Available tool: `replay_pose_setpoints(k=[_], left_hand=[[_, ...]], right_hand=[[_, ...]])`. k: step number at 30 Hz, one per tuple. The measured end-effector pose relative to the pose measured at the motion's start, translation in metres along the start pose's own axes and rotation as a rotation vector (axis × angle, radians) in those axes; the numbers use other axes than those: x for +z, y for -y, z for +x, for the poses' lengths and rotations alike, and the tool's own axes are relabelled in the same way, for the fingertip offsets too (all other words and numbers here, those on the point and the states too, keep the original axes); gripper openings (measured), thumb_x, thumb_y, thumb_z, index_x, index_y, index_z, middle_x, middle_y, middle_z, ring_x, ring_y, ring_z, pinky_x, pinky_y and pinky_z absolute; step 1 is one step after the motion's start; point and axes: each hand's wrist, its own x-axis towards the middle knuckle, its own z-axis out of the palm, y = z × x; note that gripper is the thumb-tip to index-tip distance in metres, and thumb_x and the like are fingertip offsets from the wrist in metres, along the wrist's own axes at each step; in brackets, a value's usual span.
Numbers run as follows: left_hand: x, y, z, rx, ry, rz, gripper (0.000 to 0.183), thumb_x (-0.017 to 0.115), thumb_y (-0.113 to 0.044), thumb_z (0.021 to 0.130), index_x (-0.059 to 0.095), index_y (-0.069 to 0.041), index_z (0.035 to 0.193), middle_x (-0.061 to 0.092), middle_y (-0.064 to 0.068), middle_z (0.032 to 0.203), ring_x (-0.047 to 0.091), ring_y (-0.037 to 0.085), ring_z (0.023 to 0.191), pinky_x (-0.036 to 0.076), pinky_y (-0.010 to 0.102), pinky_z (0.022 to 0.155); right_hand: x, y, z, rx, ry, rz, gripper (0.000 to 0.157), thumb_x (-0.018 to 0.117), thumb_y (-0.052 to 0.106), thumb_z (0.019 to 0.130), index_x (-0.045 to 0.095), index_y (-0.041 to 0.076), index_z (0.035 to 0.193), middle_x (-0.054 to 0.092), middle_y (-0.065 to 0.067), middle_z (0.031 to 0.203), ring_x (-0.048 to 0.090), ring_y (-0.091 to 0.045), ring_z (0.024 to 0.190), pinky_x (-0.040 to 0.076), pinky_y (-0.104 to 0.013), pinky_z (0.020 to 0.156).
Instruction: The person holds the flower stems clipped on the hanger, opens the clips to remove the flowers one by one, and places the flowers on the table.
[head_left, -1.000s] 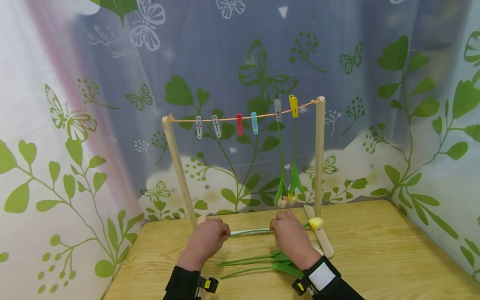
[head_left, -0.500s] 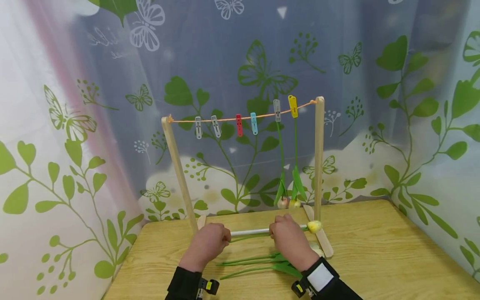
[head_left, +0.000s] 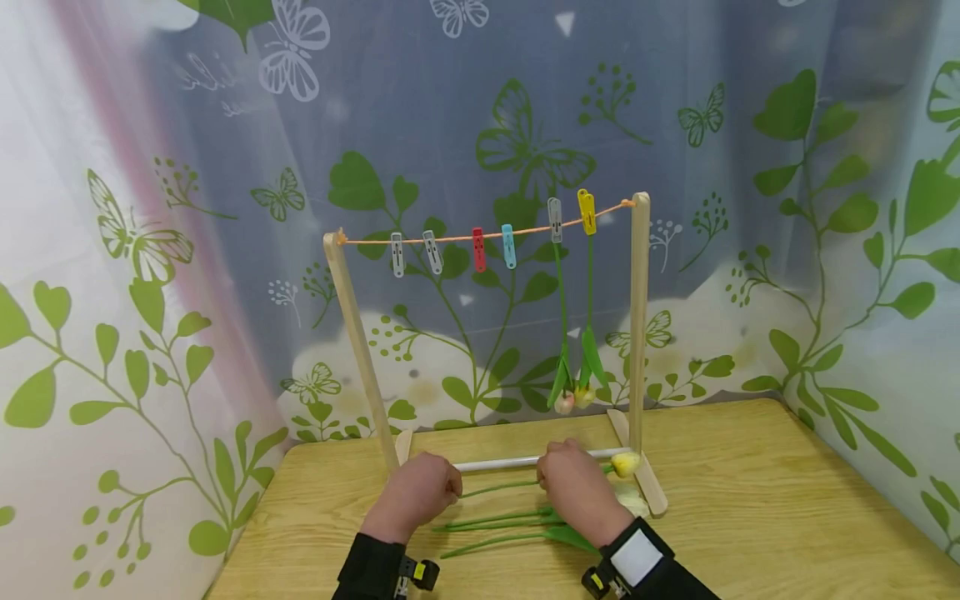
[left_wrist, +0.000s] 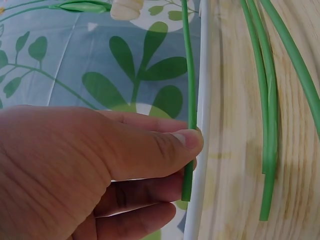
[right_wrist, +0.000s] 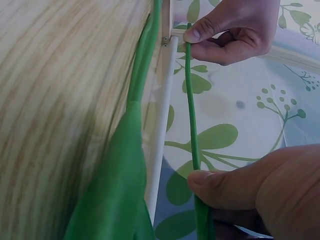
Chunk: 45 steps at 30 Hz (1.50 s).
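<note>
An artificial tulip [head_left: 625,464] with a yellow bloom lies crosswise between my two hands, its bloom at the right. My left hand [head_left: 420,493] pinches the green stem [left_wrist: 190,85] near its cut end, between thumb and fingers. Farther along, by the leaves, my right hand [right_wrist: 240,187] pinches the same stem. Nearer to me on the table [head_left: 720,500] lie several more tulips [head_left: 495,523], stems pointing left; the right hand covers part of them. Two tulips [head_left: 564,333] hang bloom-down from the cord, held by a grey clothespin [head_left: 555,220] and a yellow clothespin [head_left: 587,212].
A wooden frame with a left post [head_left: 360,350] and a right post [head_left: 639,325] stands behind my hands. A white rod [head_left: 495,463] joins it low down. Along its orange cord [head_left: 450,240] sit grey, red [head_left: 478,250] and blue [head_left: 508,247] clothespins. A patterned curtain [head_left: 450,125] surrounds the table.
Both hands have come slightly toward me with the yellow tulip. Its stem overlapped the white rod before and now shows on the near side of it. The hanging yellow tulip has swung a little.
</note>
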Motion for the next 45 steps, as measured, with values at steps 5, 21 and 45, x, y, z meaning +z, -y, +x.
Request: replay_pose_setpoints(k=[5, 21, 45], left_hand=[[0.003, 0.000, -0.001, -0.008, 0.028, -0.015, 0.016, 0.078, -0.006, 0.091, 0.082, -0.021, 0.087, 0.073, -0.009, 0.080, 0.070, 0.011, 0.074, 0.061, 0.026, 0.065], [0.013, 0.006, 0.002, -0.015, 0.073, -0.084, 0.024, 0.075, 0.002, 0.088, 0.083, -0.021, 0.084, 0.074, -0.011, 0.078, 0.071, 0.010, 0.074, 0.062, 0.025, 0.065], [0.019, 0.005, 0.001, -0.044, 0.130, -0.059, 0.014, 0.086, -0.010, 0.084, 0.082, -0.023, 0.079, 0.070, -0.015, 0.073, 0.066, 0.006, 0.068, 0.060, 0.024, 0.062]], right_hand=[[0.001, 0.001, -0.002, -0.009, 0.021, 0.007, 0.015, 0.088, 0.006, 0.079, 0.078, 0.014, 0.071, 0.064, 0.004, 0.072, 0.061, -0.015, 0.069, 0.058, -0.032, 0.071], [0.006, 0.001, -0.004, -0.042, 0.022, 0.018, 0.026, 0.085, 0.000, 0.077, 0.072, 0.015, 0.062, 0.063, 0.006, 0.065, 0.063, -0.014, 0.063, 0.061, -0.041, 0.078], [0.021, -0.004, -0.006, -0.079, -0.003, 0.074, 0.028, 0.087, 0.001, 0.069, 0.071, 0.019, 0.056, 0.065, 0.010, 0.056, 0.065, -0.014, 0.054, 0.056, -0.027, 0.048]])
